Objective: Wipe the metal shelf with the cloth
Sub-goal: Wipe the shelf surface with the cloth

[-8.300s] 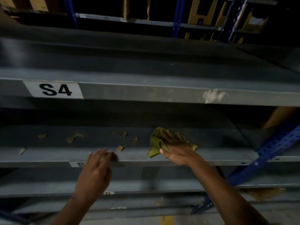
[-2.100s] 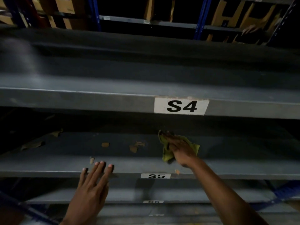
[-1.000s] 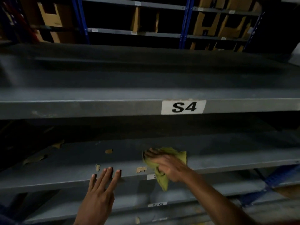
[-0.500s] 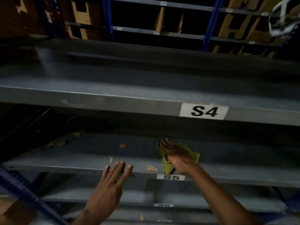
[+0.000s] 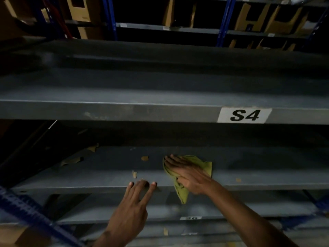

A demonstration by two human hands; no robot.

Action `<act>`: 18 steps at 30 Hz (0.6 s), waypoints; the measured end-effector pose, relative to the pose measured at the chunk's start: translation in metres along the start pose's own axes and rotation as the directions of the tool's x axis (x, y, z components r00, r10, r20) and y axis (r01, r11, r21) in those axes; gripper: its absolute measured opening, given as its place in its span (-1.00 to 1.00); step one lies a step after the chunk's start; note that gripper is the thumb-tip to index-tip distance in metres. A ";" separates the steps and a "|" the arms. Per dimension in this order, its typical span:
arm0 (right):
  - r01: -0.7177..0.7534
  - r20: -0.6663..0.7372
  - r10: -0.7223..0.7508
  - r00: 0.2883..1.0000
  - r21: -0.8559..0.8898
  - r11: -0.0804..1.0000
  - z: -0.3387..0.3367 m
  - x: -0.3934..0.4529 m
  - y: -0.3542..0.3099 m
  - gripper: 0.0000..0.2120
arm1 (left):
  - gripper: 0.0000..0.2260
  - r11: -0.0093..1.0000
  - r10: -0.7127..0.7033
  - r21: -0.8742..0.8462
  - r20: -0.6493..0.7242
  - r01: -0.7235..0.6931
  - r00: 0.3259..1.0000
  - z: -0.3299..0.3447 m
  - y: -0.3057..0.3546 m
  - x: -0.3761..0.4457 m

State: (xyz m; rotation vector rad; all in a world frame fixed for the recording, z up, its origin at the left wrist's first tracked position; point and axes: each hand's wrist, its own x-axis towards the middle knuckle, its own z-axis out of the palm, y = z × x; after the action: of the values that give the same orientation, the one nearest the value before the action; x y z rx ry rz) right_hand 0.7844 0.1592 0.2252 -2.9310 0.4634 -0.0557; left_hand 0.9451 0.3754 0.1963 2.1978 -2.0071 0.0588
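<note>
- Dim warehouse racking fills the view: grey metal shelves stacked one above another, with blue uprights [image 5: 224, 18] and brown cardboard boxes [image 5: 252, 15] on the racks behind.
- On the front edge of the upper shelf [image 5: 124, 111], toward its right end, is a white label reading S4 [image 5: 244, 115].
- Below it is the metal shelf [image 5: 106, 175] being wiped, grey and dusty, its back part in deep shadow.
- A green cloth [image 5: 204, 166] lies on this shelf near the front edge, right of the middle; one corner of it hangs down over the front edge.
- The right hand [image 5: 188, 173] lies flat on the cloth, fingers straight and pointing toward the left end of the shelf, while the thumb curls round the fold of cloth at the front edge, so the hand grips it.
- The left hand [image 5: 137, 202] holds nothing; its straight fingers rest with their tips on the front edge of the same shelf, just left of the cloth.
- Small brown scraps [image 5: 144, 158] lie on the shelf left of the cloth, one near the front edge just behind the left fingertips, larger torn pieces [image 5: 71, 160] further toward the left end.
- A lower shelf carries a blurred white label [image 5: 190, 218], hard to read.
</note>
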 end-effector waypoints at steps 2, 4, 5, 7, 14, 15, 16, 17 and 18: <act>-0.017 -0.022 0.017 1.000 0.035 0.999 0.000 0.000 -0.002 -0.32 | -0.02 0.998 -0.056 -0.038 -0.022 0.055 0.998 0.000 -0.019 -0.007; -0.061 -0.049 0.064 0.997 0.049 0.997 -0.001 0.007 0.002 -0.35 | 0.02 0.987 -0.151 -0.054 -0.017 0.150 0.988 -0.001 -0.044 -0.017; -0.076 -0.053 0.077 0.996 0.032 0.997 0.000 0.013 0.002 -0.35 | 0.03 0.982 -0.182 -0.044 -0.005 0.181 0.983 -0.002 -0.055 -0.022; -0.102 -0.051 0.103 0.993 0.011 0.995 -0.002 0.030 0.002 -0.36 | 0.01 0.984 -0.177 -0.016 0.045 0.178 0.983 -0.007 -0.066 -0.029; -0.144 -0.025 0.144 0.989 0.005 0.990 0.001 0.066 -0.006 -0.35 | -0.19 0.979 -0.180 -0.092 0.031 0.183 0.983 -0.001 -0.071 -0.033; -0.139 -0.016 0.138 0.990 -0.015 0.990 0.001 0.067 -0.007 -0.34 | -0.19 0.978 -0.186 -0.088 0.029 0.187 0.982 0.000 -0.071 -0.033; -0.132 -0.010 0.132 0.991 -0.029 0.991 0.001 0.066 -0.009 -0.35 | -0.19 0.978 -0.190 -0.086 0.030 0.192 0.981 0.001 -0.071 -0.033; -0.117 -0.005 0.117 0.993 -0.034 0.993 0.002 0.064 -0.010 -0.35 | -0.18 0.976 -0.192 -0.096 0.032 0.194 0.981 0.001 -0.071 -0.032; -0.090 -0.003 0.090 0.996 -0.023 0.996 0.004 0.061 -0.012 -0.35 | -0.18 0.976 -0.186 -0.111 0.035 0.189 0.982 0.000 -0.072 -0.032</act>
State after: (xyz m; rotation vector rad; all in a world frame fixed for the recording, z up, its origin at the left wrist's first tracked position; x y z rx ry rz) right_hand 0.8466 0.1525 0.2242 -2.9287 0.5997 -0.0416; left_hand 1.0135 0.4133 0.1852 2.3130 -1.7572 -0.1039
